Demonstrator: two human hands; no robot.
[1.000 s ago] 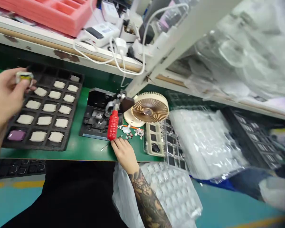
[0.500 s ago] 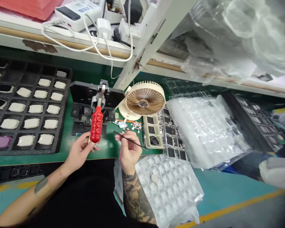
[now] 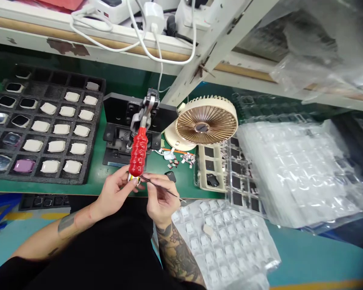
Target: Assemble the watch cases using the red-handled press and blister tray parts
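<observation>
Many cream pieces (image 3: 61, 129) sit in a black tray (image 3: 92, 137).

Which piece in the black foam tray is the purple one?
The purple piece, second from left in the front row of the black foam tray; the others are white or glassy.

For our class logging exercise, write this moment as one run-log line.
left hand: pinches small yellow-rimmed part | right hand: holds slender black tweezers | nearby: red-gripped black bench fixture
</observation>
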